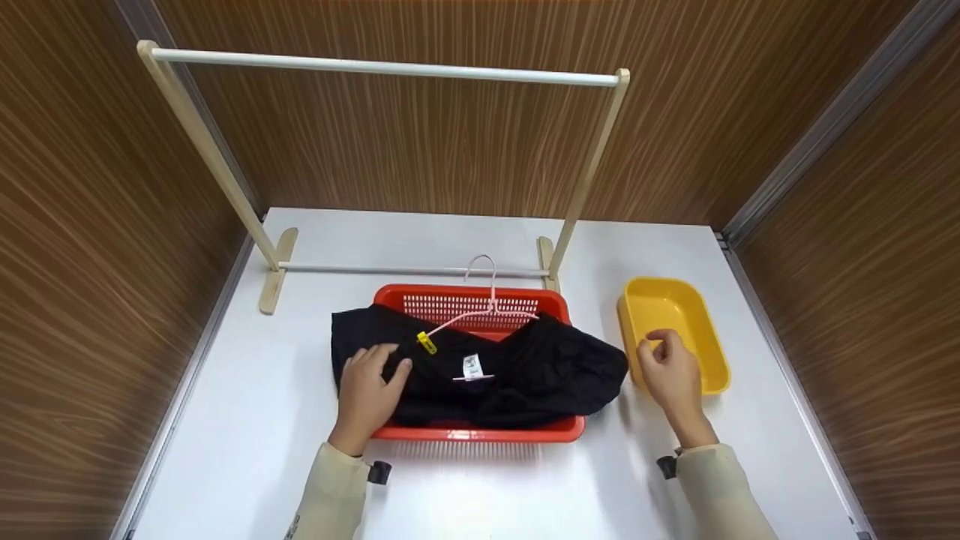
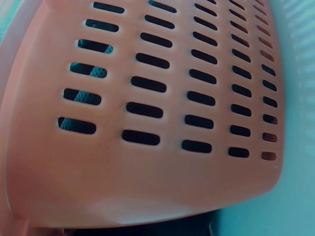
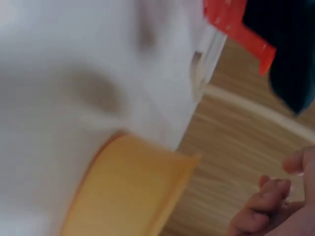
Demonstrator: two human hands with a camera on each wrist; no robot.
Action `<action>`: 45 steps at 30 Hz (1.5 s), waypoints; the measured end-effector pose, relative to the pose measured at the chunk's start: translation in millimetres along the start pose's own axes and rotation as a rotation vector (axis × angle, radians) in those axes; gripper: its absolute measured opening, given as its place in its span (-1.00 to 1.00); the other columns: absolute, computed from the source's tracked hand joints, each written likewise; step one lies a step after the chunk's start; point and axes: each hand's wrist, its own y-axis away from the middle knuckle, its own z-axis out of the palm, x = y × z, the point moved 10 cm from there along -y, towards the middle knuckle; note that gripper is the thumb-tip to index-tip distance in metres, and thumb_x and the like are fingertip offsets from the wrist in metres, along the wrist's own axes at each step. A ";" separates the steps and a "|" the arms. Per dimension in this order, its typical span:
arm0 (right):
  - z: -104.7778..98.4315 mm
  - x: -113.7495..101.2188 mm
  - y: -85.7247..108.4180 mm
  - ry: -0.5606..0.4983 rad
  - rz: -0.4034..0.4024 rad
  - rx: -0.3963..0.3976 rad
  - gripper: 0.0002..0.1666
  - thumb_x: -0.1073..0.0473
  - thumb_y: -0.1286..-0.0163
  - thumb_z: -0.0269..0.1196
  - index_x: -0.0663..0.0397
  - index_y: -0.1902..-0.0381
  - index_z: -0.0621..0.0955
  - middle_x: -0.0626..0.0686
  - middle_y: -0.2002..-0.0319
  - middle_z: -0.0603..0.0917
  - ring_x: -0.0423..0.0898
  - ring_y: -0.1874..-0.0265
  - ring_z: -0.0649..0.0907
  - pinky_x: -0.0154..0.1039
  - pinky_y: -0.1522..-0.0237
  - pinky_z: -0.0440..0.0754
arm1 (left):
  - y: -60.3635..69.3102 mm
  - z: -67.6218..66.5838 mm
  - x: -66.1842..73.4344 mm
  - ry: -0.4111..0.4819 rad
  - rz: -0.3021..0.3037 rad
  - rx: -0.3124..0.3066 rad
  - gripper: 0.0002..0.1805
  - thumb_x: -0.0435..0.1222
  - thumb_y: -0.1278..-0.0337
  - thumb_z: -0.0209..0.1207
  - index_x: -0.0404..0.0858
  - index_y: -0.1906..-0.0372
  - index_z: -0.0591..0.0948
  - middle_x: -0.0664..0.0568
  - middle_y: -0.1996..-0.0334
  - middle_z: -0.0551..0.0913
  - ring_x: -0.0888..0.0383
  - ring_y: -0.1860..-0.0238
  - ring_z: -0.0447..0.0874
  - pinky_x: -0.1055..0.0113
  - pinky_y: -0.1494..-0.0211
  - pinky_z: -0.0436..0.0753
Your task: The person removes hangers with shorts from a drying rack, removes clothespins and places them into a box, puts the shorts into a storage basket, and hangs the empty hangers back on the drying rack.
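A black garment (image 1: 555, 367) lies spread across a red basket (image 1: 480, 435), its ends over the rim. A pink hanger (image 1: 493, 289) sits in its neckline, and a yellow clip (image 1: 427, 343) is on the hanger's left arm by the cloth. My left hand (image 1: 369, 386) rests on the garment's left part, thumb apart from the fingers. In the left wrist view the basket's slotted wall (image 2: 172, 172) fills most of the frame and that hand is unseen. Over the yellow tray's (image 1: 716, 352) near-left side is my right hand (image 1: 673, 375), fingers loosely bent, nothing visible between them.
Behind the basket stands a wooden rack with a white top bar (image 1: 382, 67) and a lower bar (image 1: 412, 269). Wood-grain panels (image 1: 420, 150) enclose the white table (image 1: 465, 495) at the back and both sides.
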 end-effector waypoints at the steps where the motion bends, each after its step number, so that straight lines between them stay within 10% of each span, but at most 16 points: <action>1: 2.0 -12.6 2.1 -0.045 -0.059 0.014 -0.79 0.22 -0.35 0.30 0.22 0.10 0.65 0.06 0.49 0.53 -0.05 0.50 0.48 -0.32 0.42 0.36 | 0.0 -0.3 0.2 0.001 0.004 0.002 -0.67 -0.17 -0.34 0.33 -0.30 -0.05 0.72 -0.11 0.03 0.77 -0.09 0.07 0.65 -0.09 -0.11 0.52; 10: 29.1 -93.6 27.1 -0.206 -0.469 -0.069 -0.53 0.31 -0.24 0.42 0.31 -0.10 0.61 0.23 0.03 0.62 0.12 0.00 0.60 -0.11 -0.15 0.45 | -0.8 -0.2 -1.5 0.017 0.000 -0.006 -0.68 -0.16 -0.35 0.33 -0.27 -0.05 0.73 -0.10 0.04 0.77 -0.08 0.07 0.65 -0.08 -0.14 0.52; 20: 76.4 -106.6 34.2 0.101 -0.453 -0.279 -0.37 0.05 -0.36 0.39 0.26 -0.28 0.53 0.28 -0.03 0.66 0.26 -0.02 0.62 0.21 -0.18 0.44 | -5.1 -0.4 -0.3 0.014 0.012 0.003 -0.67 -0.15 -0.35 0.34 -0.29 -0.04 0.73 -0.10 0.07 0.78 -0.08 0.10 0.65 -0.08 -0.12 0.53; 45: 75.3 -100.1 44.3 0.022 -0.443 -0.023 -0.51 0.17 -0.22 0.34 0.19 -0.12 0.63 0.17 0.17 0.70 0.22 0.18 0.63 0.16 -0.03 0.45 | -3.9 -4.5 0.3 0.017 0.015 0.001 -0.70 -0.17 -0.35 0.34 -0.28 -0.02 0.73 -0.12 0.09 0.77 -0.12 0.12 0.64 -0.07 -0.04 0.52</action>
